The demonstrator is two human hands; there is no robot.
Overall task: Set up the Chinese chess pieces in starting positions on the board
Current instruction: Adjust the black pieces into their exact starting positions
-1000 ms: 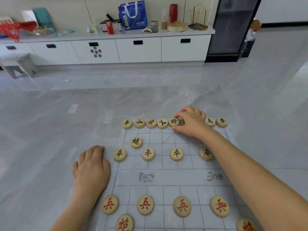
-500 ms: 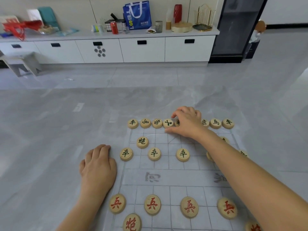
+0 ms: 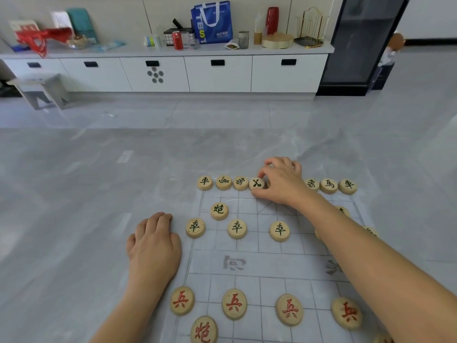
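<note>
while my r hand (image 3: 282, 181) curled over the back row, thumb n index nipped the black advisor (image 3: 256, 183) at its 9 o'clock; l hand (image 3: 153, 243) lay flat, farther off, at 9 o'clock of the board (image 3: 272, 266).

**Right hand curled at the far row, left hand flat beside the board**

The right forearm (image 3: 371, 256) comes in from the lower right and crosses the board (image 3: 259, 263) diagonally to its far edge. Near the middle of that edge the right hand (image 3: 282, 180) sits knuckles up. Its fingers are curled downward, and the thumb and index fingertips bend toward each other on the hand's left side. The palm hides what lies beneath, so it is hard to say whether they pinch anything. The left hand (image 3: 154, 246) rests palm down just off the board's left edge, about level with its middle. Its fingers are together, slightly bent and pointing away from the person.
</note>
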